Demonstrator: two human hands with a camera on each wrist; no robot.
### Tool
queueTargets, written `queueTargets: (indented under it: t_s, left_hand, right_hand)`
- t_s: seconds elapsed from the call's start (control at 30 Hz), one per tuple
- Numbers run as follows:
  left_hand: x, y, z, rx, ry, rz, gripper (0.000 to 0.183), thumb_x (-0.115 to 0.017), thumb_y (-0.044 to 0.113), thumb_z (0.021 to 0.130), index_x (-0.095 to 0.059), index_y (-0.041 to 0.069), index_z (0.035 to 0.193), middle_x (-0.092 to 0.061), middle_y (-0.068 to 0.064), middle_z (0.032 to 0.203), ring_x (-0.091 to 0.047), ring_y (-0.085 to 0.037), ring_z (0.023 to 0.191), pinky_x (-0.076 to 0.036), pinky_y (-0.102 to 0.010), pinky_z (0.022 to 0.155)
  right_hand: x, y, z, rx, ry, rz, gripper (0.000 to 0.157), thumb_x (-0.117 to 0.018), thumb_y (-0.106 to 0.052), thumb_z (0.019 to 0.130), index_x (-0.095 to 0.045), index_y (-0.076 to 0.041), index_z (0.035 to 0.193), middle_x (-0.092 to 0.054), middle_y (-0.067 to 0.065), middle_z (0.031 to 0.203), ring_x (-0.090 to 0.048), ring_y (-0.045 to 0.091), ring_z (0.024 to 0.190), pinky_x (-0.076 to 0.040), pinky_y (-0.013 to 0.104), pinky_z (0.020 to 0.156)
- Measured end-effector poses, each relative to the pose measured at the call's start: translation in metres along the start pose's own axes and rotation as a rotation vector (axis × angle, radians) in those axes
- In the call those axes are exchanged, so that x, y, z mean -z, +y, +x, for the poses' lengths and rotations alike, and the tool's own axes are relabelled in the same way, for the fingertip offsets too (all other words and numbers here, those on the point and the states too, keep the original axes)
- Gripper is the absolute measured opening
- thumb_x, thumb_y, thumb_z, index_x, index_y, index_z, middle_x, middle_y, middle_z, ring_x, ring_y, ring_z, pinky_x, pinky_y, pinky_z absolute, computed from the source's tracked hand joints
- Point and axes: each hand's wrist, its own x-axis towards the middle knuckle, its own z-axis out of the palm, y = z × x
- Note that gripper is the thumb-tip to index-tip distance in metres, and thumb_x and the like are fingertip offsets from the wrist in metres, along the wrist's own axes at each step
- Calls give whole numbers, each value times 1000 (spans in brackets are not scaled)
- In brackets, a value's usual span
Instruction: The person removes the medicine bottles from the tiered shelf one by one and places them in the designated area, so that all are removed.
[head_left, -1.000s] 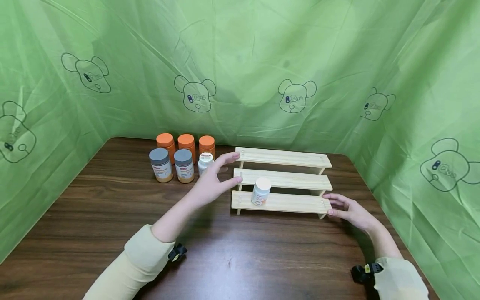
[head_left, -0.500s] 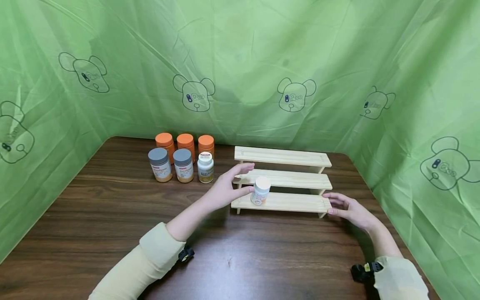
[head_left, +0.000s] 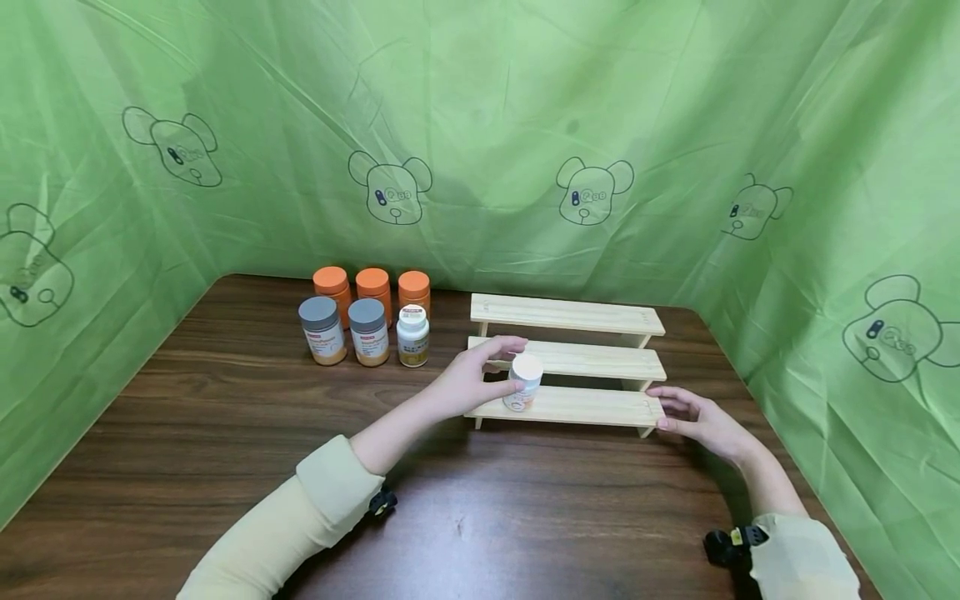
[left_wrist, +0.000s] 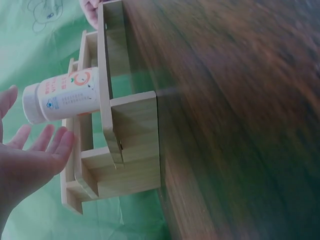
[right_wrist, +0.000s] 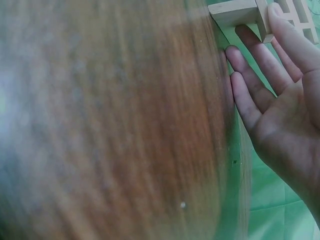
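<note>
In the head view, a white supplement bottle (head_left: 527, 375) stands upright at the left part of the lowest step of a pale wooden three-step display rack (head_left: 585, 406). My left hand (head_left: 474, 383) is at the bottle's left side, thumb in front and fingers behind. From the left wrist, the bottle (left_wrist: 65, 95) shows orange print, and a gap separates it from the loosely bent fingers (left_wrist: 62, 145). My right hand (head_left: 701, 427) holds the lowest step's right end between thumb and fingers. The right wrist view shows that thumb (right_wrist: 280, 20) against the wood.
Left of the rack stand orange-capped jars (head_left: 372, 282), two grey-capped jars (head_left: 369, 333) and another white bottle (head_left: 412, 335). All are on a dark wooden table (head_left: 480, 517). A green curtain (head_left: 487, 100) encloses the back and sides.
My left hand has moved right, from the rack's left end to beside the bottle, with its thumb now overlapping it. The bottle and my right hand stay put.
</note>
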Motion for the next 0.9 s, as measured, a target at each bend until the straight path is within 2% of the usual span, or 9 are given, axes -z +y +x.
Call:
queueTargets:
  t_s: [0.1, 0.37, 0.57, 0.7, 0.8, 0.9]
  left_hand:
    - [-3, 0, 1, 18, -9, 5, 57, -72, 21, 85, -48, 10, 136, -56, -4, 131, -54, -17, 116, -46, -36, 96]
    - [-10, -2, 3, 52, -35, -21, 53, -71, 15, 85, -50, 14, 133, -60, -6, 122, -59, -21, 112, -50, -38, 92]
    - [-10, -2, 4, 43, -3, -35, 46, -71, 14, 85, -56, 14, 128, -63, -8, 118, -62, -24, 104, -52, -38, 88]
    - [-11, -3, 4, 41, 12, -49, 46, -71, 11, 84, -55, 9, 128, -63, -13, 116, -63, -29, 101, -52, -41, 86]
    - [-8, 12, 1, 40, 13, -47, 44, -70, 5, 84, -56, 2, 126, -64, -18, 114, -64, -32, 99, -53, -39, 84]
    - [-7, 12, 1, 33, 20, -50, 43, -71, 7, 84, -57, 4, 124, -65, -15, 112, -64, -29, 97, -54, -35, 83]
  right_hand:
    - [0, 1, 0, 4, 0, 0, 48, -60, -2, 90, -42, 5, 134, -64, -9, 117, -59, 3, 107, -50, 19, 82]
    - [0, 2, -2, -15, 6, -2, 48, -60, -4, 91, -42, 4, 134, -63, -5, 118, -59, 2, 106, -49, 19, 82]
    - [-1, 2, -2, -14, 13, -11, 48, -61, -4, 91, -42, 3, 134, -63, -4, 118, -58, 2, 107, -49, 18, 83]
    - [0, 2, -2, -21, 11, -5, 48, -61, -4, 91, -42, 3, 135, -63, -5, 118, -58, 2, 107, -49, 19, 83]
    - [0, 2, -1, -26, 9, 4, 49, -61, -4, 90, -41, 3, 135, -63, -6, 118, -59, 3, 106, -50, 20, 82]
    - [0, 1, 0, -27, 10, 8, 49, -61, -4, 90, -41, 3, 135, -63, -8, 118, -59, 3, 106, -50, 20, 82]
